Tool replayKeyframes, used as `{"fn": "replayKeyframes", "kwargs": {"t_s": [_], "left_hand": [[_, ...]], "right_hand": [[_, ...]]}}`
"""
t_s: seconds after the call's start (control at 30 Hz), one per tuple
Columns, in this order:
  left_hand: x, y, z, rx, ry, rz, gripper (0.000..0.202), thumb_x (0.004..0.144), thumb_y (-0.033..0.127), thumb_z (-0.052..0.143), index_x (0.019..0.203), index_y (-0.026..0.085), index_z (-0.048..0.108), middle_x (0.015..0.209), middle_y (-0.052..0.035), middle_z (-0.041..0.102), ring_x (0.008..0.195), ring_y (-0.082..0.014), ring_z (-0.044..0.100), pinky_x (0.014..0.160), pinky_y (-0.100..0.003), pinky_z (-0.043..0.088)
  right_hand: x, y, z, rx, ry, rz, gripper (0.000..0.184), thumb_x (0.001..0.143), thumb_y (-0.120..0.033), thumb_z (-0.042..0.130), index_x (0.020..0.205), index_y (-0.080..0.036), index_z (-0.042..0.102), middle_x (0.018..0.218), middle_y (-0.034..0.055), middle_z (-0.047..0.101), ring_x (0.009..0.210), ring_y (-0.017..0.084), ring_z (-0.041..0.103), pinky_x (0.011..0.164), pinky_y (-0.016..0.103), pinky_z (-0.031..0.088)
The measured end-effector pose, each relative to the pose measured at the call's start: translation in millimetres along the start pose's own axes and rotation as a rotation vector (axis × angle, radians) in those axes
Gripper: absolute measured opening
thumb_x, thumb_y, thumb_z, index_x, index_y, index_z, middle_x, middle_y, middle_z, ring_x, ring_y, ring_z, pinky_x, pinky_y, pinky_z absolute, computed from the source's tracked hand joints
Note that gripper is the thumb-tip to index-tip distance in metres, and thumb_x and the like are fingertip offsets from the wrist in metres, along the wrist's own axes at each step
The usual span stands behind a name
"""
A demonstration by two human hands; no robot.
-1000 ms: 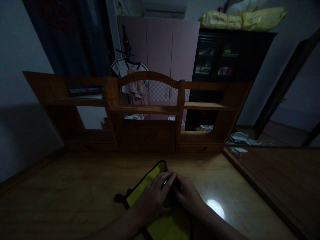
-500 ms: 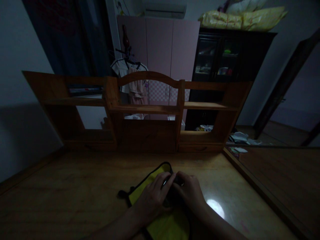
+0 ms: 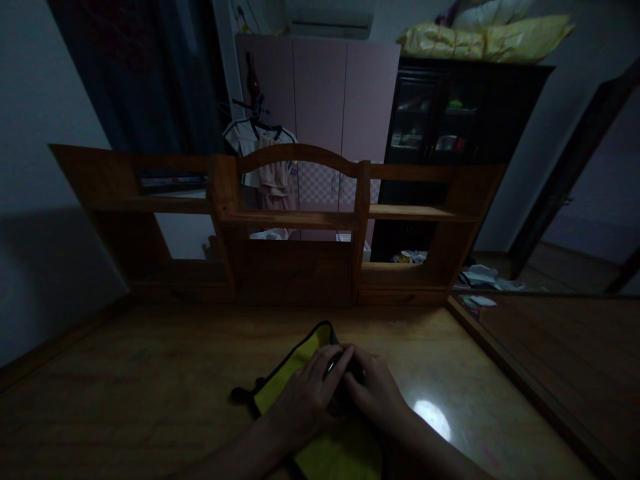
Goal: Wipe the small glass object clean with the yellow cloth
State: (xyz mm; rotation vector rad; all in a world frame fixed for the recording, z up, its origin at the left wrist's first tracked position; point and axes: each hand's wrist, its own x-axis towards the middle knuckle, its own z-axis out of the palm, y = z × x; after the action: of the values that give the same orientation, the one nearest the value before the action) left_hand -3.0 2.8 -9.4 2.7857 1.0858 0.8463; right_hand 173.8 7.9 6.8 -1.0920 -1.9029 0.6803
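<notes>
A yellow cloth with black edging (image 3: pixel 273 390) lies slantwise on the wooden surface, under both hands. Above it, a dark object with a small shiny spot (image 3: pixel 341 400) sits between my hands; its kind is hard to tell in the dim light. My left hand (image 3: pixel 313 383) curls around it from the left, index finger stretched over its top. From the right, my right hand (image 3: pixel 375 387) closes on the same object, its fingertips meeting those of the left. Most of the object is hidden by the fingers.
Across the back of the wooden surface (image 3: pixel 150 373) stands a wooden shelf unit (image 3: pixel 295 219). A raised wooden edge (image 3: pixel 505 360) runs along the right side, and a white wall (image 3: pixel 45 267) borders the left. Light glares off the surface right of my hands.
My right hand has shifted slightly left, and its fingers have moved on the dark object. The cloth's far corner has moved a little left. My left hand stays nearly where it was.
</notes>
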Motion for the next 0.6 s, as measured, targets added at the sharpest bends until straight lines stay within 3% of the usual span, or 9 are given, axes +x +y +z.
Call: {"fn": "replayKeyframes", "kwargs": {"t_s": [0.37,0.6], "left_hand": [[0.9,-0.7,-0.8,0.004,0.001,-0.006,0.112,0.064,0.021,0.085,0.152,0.021,0.015,0.141,-0.0164,0.041,0.131,-0.0335,0.042,0.101,-0.045,0.049],[0.6,-0.8,0.1,0.005,0.006,-0.016,0.108,0.067,0.024,0.082,0.152,0.022,0.015,0.139,-0.0160,0.043,0.129,-0.0340,0.045,0.097,-0.045,0.052]], "right_hand": [[0.4,3.9,1.6,0.064,-0.004,0.013,0.022,0.083,-0.009,0.055,0.101,-0.019,0.064,0.084,0.0040,0.073,0.072,0.018,0.069,0.069,0.026,0.051],[1.5,8.4,-1.6,-0.038,0.063,0.076,0.007,0.081,-0.013,0.061,0.085,-0.018,0.063,0.069,0.0002,0.068,0.060,0.015,0.063,0.053,0.021,0.040]]}}
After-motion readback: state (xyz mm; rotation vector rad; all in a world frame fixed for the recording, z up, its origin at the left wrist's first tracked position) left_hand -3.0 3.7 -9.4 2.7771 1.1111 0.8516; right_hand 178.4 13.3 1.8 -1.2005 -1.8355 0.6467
